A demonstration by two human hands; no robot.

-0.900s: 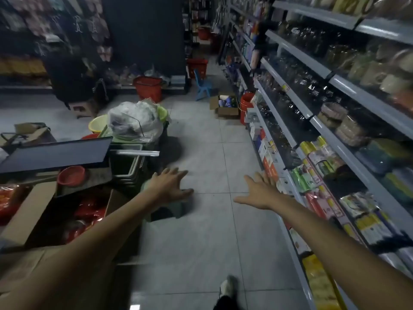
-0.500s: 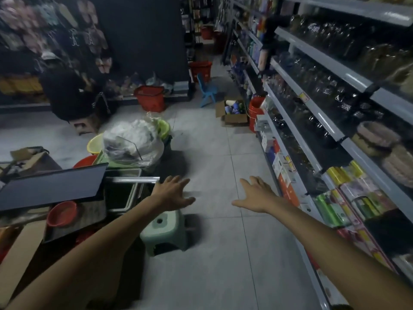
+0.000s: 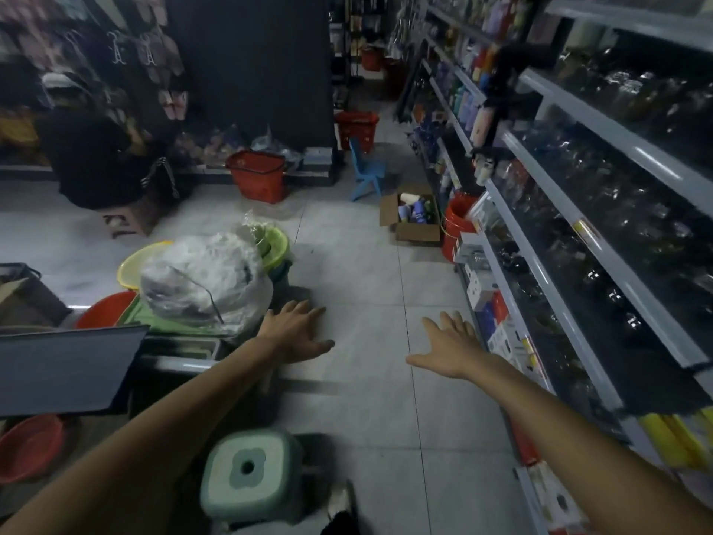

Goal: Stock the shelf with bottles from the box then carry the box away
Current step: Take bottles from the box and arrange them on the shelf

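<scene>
An open cardboard box (image 3: 416, 233) with several bottles (image 3: 413, 213) inside sits on the tiled floor far down the aisle, against the foot of the shelf unit (image 3: 571, 241) on the right. My left hand (image 3: 297, 332) and my right hand (image 3: 449, 347) are both stretched out ahead of me with fingers spread and nothing in them. Both hands are well short of the box, with bare floor tiles between.
A green stool (image 3: 250, 476) stands at my feet. On the left are a bagged bundle (image 3: 204, 281) on stacked basins and a dark counter (image 3: 65, 364). An orange bucket (image 3: 457, 222) stands beside the box, a blue chair (image 3: 364, 175) and red baskets (image 3: 256, 179) beyond. A seated person (image 3: 92, 156) is far left.
The view has advanced down the aisle: the stool and left-hand clutter slid toward me and the box appears nearer. Both hands stay outstretched and empty.
</scene>
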